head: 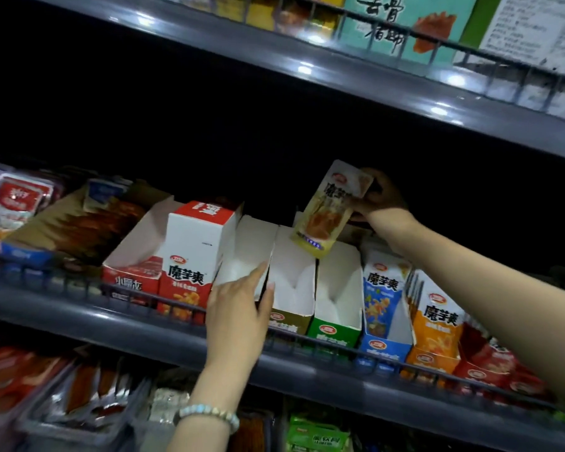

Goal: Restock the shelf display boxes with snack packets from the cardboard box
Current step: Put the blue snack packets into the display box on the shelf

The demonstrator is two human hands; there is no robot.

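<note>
My right hand (377, 195) grips the top of a yellow snack packet (331, 208) and holds it tilted above the olive-fronted display box (291, 288), which shows only its white inside. My left hand (240, 308) holds the front left wall of that box, fingers over the rim. Beside it stands a green-fronted display box (336, 298), also showing only white inside. A blue box (384, 308) and an orange box (436, 321) to the right hold packets. The cardboard box is out of view.
A red and white carton (193, 256) stands left of my left hand, beside a low red box (134, 272). A wire rail (323, 340) runs along the shelf front. The upper shelf (340, 70) hangs overhead; more snacks fill the lower shelf (79, 396).
</note>
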